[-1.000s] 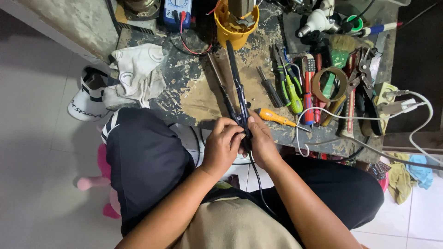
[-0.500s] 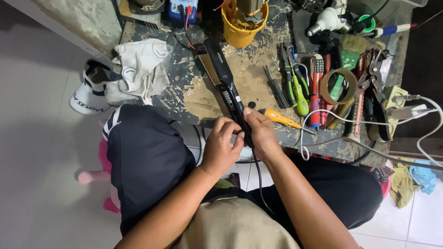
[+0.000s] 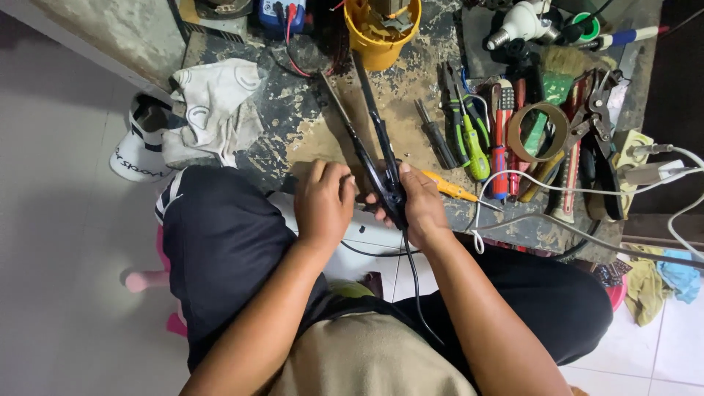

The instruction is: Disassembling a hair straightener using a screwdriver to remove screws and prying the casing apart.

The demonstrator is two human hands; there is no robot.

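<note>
Pale tiled floor (image 3: 59,293) beneath a stained, paint-flecked workbench (image 3: 293,117), evenly lit.

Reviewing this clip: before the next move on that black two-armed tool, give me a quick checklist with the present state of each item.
1. Both hands on the tool: left hand and right hand grip the hinge end of the black tool. Ok.
2. Tool arms spread apart: ok.
3. Black cord hanging free between the knees: ok.
4. Cord unplugged: cannot tell.
5. Orange screwdriver beside the right hand: ok.
6. Bench around the tool uncluttered: not ok.
</note>
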